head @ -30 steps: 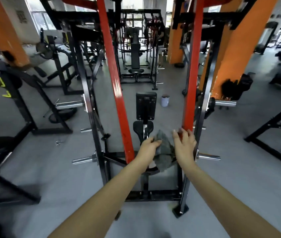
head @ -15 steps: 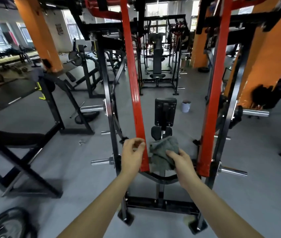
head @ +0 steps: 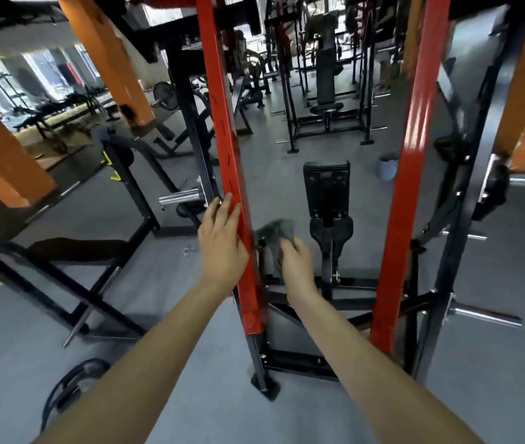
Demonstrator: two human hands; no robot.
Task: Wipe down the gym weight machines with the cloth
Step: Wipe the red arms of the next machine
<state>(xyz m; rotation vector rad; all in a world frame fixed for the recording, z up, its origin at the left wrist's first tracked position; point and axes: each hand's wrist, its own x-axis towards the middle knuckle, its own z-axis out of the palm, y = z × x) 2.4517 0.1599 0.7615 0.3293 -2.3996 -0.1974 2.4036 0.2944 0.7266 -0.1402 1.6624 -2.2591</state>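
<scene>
Centre frame: left hand [head: 221, 241], fingers straight, rests on the red bar [head: 232, 174]; right hand [head: 296, 261] grips grey cloth [head: 275, 232] beside it.

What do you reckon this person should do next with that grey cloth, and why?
Probably bring the cloth leftward onto the left red bar and rub along it. The right hand grips the cloth just beside that bar, seemingly not yet on it, while the left hand rests flat on the bar.

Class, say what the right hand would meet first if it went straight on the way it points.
Probably the red bar under the left hand, cloth first; the right hand angles toward it, depth unclear.
</scene>
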